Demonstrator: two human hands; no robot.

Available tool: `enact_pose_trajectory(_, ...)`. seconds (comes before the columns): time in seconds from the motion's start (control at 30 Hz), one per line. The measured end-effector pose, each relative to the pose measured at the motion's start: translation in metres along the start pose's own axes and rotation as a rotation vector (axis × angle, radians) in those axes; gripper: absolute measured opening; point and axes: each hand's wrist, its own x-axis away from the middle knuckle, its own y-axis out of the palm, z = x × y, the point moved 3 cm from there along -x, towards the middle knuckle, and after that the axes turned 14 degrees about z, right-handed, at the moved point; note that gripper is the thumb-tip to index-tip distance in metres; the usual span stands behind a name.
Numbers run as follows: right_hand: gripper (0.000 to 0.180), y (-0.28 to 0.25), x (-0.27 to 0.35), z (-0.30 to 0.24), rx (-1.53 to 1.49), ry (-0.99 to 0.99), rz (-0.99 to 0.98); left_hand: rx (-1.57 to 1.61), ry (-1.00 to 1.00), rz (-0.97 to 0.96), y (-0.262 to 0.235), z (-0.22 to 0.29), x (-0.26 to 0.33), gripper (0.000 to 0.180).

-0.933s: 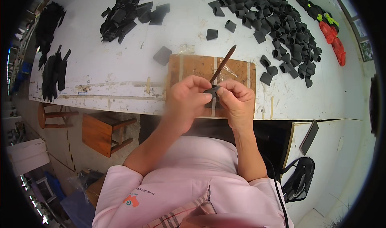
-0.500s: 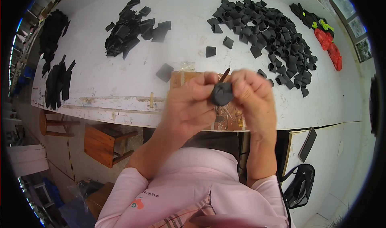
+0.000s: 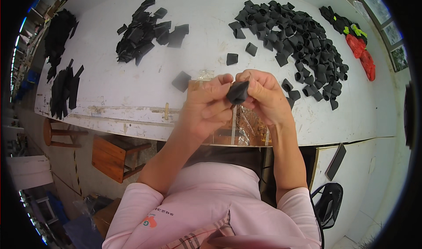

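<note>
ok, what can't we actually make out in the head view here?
- Black piece: shape mostly covered by the fingers of the left hand and right hand.
- Wooden board: top hidden behind both hands.
- Dark heap at left rim: bent by the lens, too small to identify.

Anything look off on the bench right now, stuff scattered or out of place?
Mostly tidy. Both hands pinch one black piece above the wooden board. A few black pieces lie apart from the right-hand pile, and one flat square sits alone left of the board.
</note>
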Motion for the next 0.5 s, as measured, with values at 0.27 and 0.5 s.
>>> enact_pose_trajectory(0.27,0.022,0.0,0.019,-0.023,0.562,-0.45,0.381,-1.026,0.877,0.183,0.039,0.005,0.01,0.038)
enact_pose_trajectory(0.5,0.037,0.015,0.041,-0.028,0.809,-0.902,0.418,-1.361,1.137,-0.085,0.061,0.007,0.015,0.016)
